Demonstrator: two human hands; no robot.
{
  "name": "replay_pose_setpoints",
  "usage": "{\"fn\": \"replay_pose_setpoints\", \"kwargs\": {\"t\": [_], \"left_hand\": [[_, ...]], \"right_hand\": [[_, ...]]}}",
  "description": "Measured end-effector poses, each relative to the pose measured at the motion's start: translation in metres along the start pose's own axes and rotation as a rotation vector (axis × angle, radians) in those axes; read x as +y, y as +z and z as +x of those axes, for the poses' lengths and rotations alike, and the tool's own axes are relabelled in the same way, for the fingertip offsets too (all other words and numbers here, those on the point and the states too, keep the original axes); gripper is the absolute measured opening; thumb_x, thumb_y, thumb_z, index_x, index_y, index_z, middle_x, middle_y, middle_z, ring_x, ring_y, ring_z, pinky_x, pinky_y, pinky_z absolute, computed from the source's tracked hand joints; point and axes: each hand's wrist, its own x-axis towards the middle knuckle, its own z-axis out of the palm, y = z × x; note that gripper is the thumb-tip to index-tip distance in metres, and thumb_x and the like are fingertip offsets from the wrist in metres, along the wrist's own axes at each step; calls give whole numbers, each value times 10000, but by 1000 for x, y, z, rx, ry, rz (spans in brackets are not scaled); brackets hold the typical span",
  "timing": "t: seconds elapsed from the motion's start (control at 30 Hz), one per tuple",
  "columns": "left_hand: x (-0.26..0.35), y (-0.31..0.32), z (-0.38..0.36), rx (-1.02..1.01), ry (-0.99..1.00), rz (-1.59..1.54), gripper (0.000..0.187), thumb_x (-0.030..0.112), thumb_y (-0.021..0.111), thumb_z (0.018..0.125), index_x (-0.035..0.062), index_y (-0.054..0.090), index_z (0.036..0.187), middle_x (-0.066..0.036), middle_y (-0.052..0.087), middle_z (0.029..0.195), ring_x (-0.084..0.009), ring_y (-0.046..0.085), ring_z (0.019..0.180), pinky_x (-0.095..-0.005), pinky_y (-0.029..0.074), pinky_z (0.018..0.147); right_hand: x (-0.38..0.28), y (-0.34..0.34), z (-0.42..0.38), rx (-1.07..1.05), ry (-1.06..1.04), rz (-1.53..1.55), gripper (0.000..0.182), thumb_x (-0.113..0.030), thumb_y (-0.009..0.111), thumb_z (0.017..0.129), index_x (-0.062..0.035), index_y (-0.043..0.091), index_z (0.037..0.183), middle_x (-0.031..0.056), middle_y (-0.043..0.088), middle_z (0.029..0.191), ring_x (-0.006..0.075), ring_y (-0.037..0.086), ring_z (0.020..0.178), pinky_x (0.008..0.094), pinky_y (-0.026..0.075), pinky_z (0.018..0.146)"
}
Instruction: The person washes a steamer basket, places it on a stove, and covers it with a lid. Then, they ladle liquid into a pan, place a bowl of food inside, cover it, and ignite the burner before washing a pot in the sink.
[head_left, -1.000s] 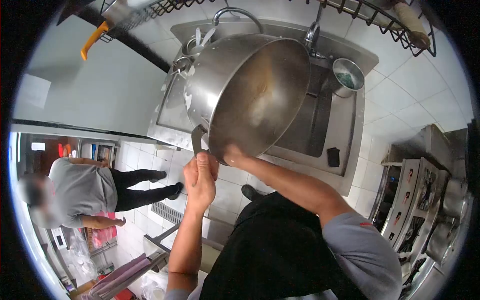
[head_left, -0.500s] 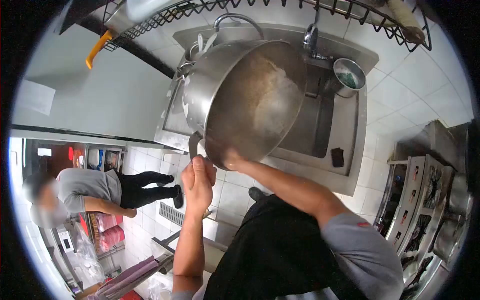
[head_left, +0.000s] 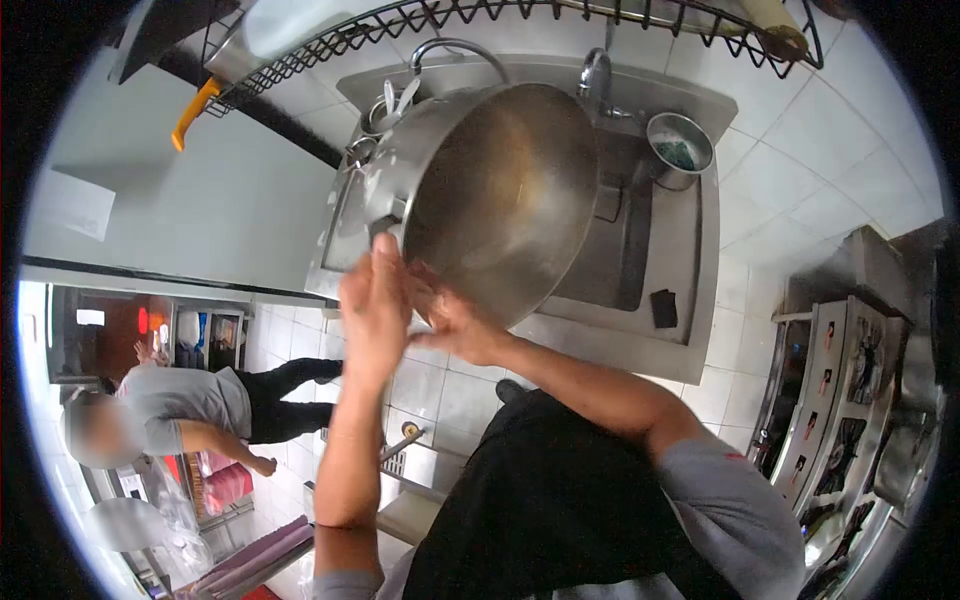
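White tile covers the floor and walls of a kitchen, seen from above past the person's dark apron. Nearest, the left hand rises along the near rim of a big steel pot, fingers wrapped around the pot's side handle. The right hand sits just beside it, pressed to the rim's lowest edge with fingers curled onto the metal; both hands grasp the pot. The pot is tilted on its side over a steel sink, its open mouth turned toward the camera, the inside bare and shiny. On the sink's right ledge lies a small dark pad. Farther back, a small steel cup stands at the sink's corner, near a tap. Above the sink, a wire rack runs along the wall, with an orange handle sticking out at its left end. Left of the sink, well apart, another person in a grey shirt bends over.
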Motion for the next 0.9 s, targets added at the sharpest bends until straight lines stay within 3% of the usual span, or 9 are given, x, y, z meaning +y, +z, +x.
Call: {"fn": "replay_pose_setpoints", "kwargs": {"t": [0.07, 0.13, 0.27, 0.33, 0.37, 0.5, 0.63, 0.7, 0.9], "left_hand": [[36, -9, 13, -2, -58, 26, 512, 390, 458, 1037, 46, 504, 660, 11, 425, 523, -83, 394, 472, -275, 305, 446], [65, -19, 26, -61, -111, 94, 451, 373, 498, 1025, 46, 513, 715, 29, 410, 528, -70, 369, 461, -261, 282, 438], [82, -21, 35, -212, 66, 132, 342, 323, 625, 956, -16, 584, 941, -70, 572, 702, -154, 547, 621, -285, 426, 567], [50, -14, 31, 305, 751, 599, 566, 290, 750, 847, -53, 526, 1237, -203, 613, 1080, -297, 602, 1013, -360, 478, 865], [34, -11, 22, 234, 529, 418, 748, 159, 757, 772, -40, 410, 1404, -254, 449, 1400, -391, 411, 1329, -429, 320, 1111], [-11, 4, 27, 179, 578, 494, 709, -83, 513, 706, -21, 432, 1407, -231, 418, 1470, -381, 356, 1400, -462, 203, 1183], [-25, 2, 30, 300, 542, 245, 693, -165, 398, 675, -27, 518, 1343, -175, 517, 1416, -319, 363, 1415, -476, 132, 1200], [-20, 1, 18, 317, 539, 279, 676, -162, 402, 697, -25, 519, 1348, -165, 517, 1421, -299, 379, 1407, -462, 181, 1188], [-18, 18, 11, 307, 530, 283, 736, -172, 390, 696, 60, 517, 1382, -103, 518, 1437, -286, 371, 1414, -497, 153, 1190]], "right_hand": [[-5, -1, -7, -8, -59, 167, 545, -131, 671, 853, 10, 478, 1343, 108, 524, 1406, 246, 375, 1391, 391, 209, 1185], [-6, -25, -17, -287, -175, -897, 520, -62, 636, 859, 26, 450, 1337, 147, 534, 1382, 284, 403, 1378, 399, 245, 1175], [-6, -1, -14, -31, -7, -643, 576, -44, 684, 820, 46, 445, 1336, 221, 580, 1293, 312, 580, 1204, 393, 448, 1016], [-30, 15, 3, 36, -69, -548, 557, -56, 682, 833, 43, 450, 1330, 213, 591, 1265, 305, 590, 1178, 388, 448, 1008], [-41, 19, 11, 113, -136, -452, 539, -68, 679, 847, 40, 454, 1324, 205, 602, 1238, 297, 599, 1152, 383, 447, 999], [-48, 20, 17, 40, 27, -445, 546, -99, 684, 873, 35, 441, 1344, 196, 571, 1270, 257, 561, 1187, 359, 421, 1015], [40, -17, -32, -164, 270, 195, 494, -49, 630, 903, -20, 457, 1365, 179, 461, 1442, 276, 465, 1326, 402, 362, 1123], [44, -94, -41, -337, -83, -735, 371, -86, 609, 929, -45, 539, 1291, 154, 488, 1425, 286, 488, 1299, 406, 399, 1085], [69, -135, -31, -224, -116, -969, 152, -164, 553, 969, -70, 591, 1082, 107, 621, 1144, 273, 575, 997, 419, 453, 851]]}}
